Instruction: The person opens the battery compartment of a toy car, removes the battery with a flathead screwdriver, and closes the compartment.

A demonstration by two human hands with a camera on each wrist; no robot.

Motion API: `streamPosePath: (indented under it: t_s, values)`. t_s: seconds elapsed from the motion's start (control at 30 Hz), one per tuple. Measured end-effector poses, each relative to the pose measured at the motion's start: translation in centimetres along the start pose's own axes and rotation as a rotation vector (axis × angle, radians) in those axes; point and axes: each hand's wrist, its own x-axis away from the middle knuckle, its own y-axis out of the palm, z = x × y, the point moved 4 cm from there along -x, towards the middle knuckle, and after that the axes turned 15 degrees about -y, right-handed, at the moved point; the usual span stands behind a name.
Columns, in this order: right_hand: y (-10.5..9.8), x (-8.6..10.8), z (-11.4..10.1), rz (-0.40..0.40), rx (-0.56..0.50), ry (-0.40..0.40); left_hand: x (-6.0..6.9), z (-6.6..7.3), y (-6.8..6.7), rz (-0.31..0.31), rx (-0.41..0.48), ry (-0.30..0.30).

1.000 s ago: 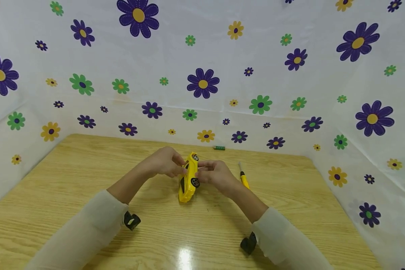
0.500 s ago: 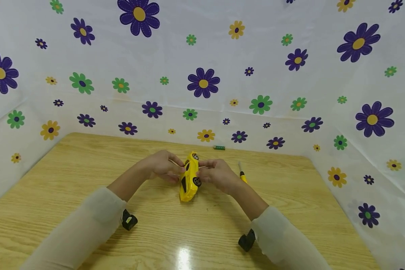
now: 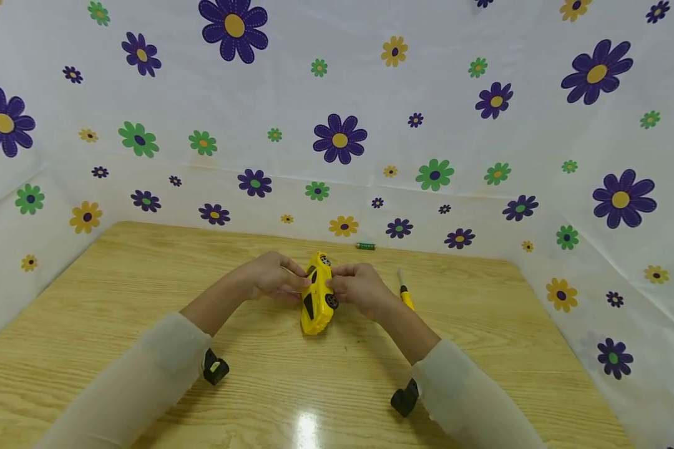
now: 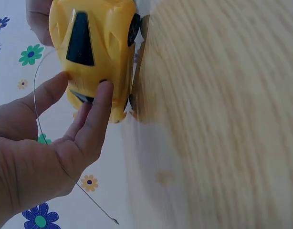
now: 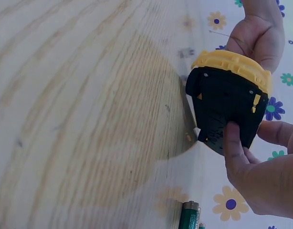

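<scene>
A yellow toy car (image 3: 316,304) with dark windows and black wheels is held tilted on its side, between both hands, over the table's middle. My left hand (image 3: 274,277) grips it at the roof side. In the left wrist view, its thumb touches one edge of the car body (image 4: 101,40) and its fingertips lie on the roof. My right hand (image 3: 362,288) pinches the other side, fingers against the black underside (image 5: 227,98) and thumb at the edge. A thin wire (image 4: 96,202) runs past the left hand; where it attaches is unclear.
A green battery (image 3: 366,246) lies near the wooden table's (image 3: 174,268) back edge; the right wrist view shows a second one partly behind it. To the right hand's right lies a screwdriver (image 3: 407,299) with a yellow-and-black handle. Flowered cloth (image 3: 371,81) encloses the back and sides.
The car has rolled slightly, so more of its roof faces the head camera. My left fingers have shifted their hold on it; the right hand stays close to its place.
</scene>
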Motion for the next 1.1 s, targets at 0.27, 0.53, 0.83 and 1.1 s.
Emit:
streamPosePath:
  t_s: [0.27,0.53,0.83,1.1]
  values:
    - [0.2,-0.2,0.6,0.008,-0.038,0.036,-0.8,-0.2,-1.1,-0.014,-0.081,-0.026]
    - [1.2,-0.6,1.6,-0.019,-0.036,0.084,-0.6,-0.2,-1.8,0.112,-0.193,-0.055]
    - [1.4,-1.7,2.7,0.048,-0.016,0.206,-0.2,0.0,-1.4,0.138,-0.242,-0.058]
    - [1.5,-2.2,2.8,0.067,0.011,0.239,-0.6,-0.1,-2.0,0.072,-0.207,-0.100]
